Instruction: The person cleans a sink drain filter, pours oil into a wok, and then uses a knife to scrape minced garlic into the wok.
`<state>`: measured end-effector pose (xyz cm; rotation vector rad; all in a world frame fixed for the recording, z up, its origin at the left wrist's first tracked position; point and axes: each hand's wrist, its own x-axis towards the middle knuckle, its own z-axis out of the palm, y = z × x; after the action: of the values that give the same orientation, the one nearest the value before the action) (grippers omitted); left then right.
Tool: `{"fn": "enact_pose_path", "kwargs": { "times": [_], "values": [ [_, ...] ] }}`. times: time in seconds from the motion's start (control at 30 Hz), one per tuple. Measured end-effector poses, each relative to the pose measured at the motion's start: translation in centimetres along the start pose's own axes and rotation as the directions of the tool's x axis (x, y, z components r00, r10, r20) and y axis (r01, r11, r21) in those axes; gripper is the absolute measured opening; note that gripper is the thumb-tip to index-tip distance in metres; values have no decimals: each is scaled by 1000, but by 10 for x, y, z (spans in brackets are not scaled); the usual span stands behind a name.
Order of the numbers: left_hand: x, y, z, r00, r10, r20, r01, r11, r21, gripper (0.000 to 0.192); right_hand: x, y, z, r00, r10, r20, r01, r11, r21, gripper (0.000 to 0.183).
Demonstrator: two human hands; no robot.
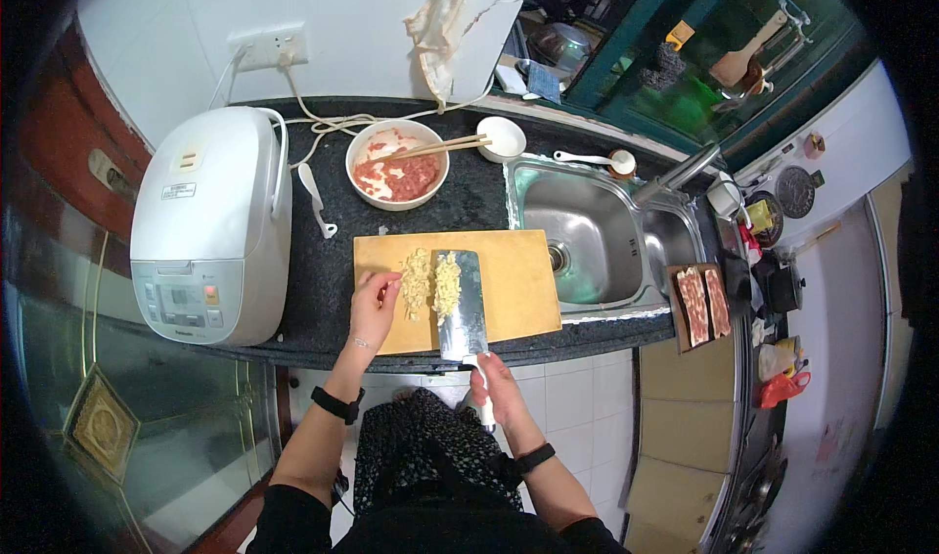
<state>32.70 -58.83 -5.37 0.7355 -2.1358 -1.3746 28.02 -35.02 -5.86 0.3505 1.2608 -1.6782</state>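
My right hand [500, 390] grips the white handle of a cleaver [469, 326], whose broad blade lies flat over a wooden cutting board [517, 282]. Finely chopped pale yellow pieces [447, 285] rest on the left part of the blade. Just left of the blade, a row of the same chopped pieces [416, 286] lies on the board. My left hand [376, 308] is at the left edge of that row, with its fingertips bent close together; whether they pinch any pieces cannot be made out.
Behind the board stands a white bowl [355, 180] of minced meat with wooden chopsticks [440, 148] across it, beside a small white bowl [502, 139]. A white rice cooker [209, 224] and spoon [314, 194] are left. A steel sink [587, 238] borders the board's right side.
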Motion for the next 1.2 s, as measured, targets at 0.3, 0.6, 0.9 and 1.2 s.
{"fn": "enact_pose_path", "kwargs": {
  "times": [0.3,0.6,0.9,1.2],
  "values": [
    [-32,-12,-4,972,-121,-200,97,987,-126,13,-15,-18,-16,997,-37,64,37,999,3,13],
    [-89,53,41,835,-529,152,494,597,-633,51,-74,-43,-61,991,-72,114,55,987,150,13],
    [-160,153,266,701,-10,713,711,-62,-700,64,-218,-62,-223,978,-208,3,201,950,237,13],
    [-340,268,529,375,260,890,925,-169,-340,64,-386,-35,-452,863,-397,-313,486,821,299,15]
  ]
}}
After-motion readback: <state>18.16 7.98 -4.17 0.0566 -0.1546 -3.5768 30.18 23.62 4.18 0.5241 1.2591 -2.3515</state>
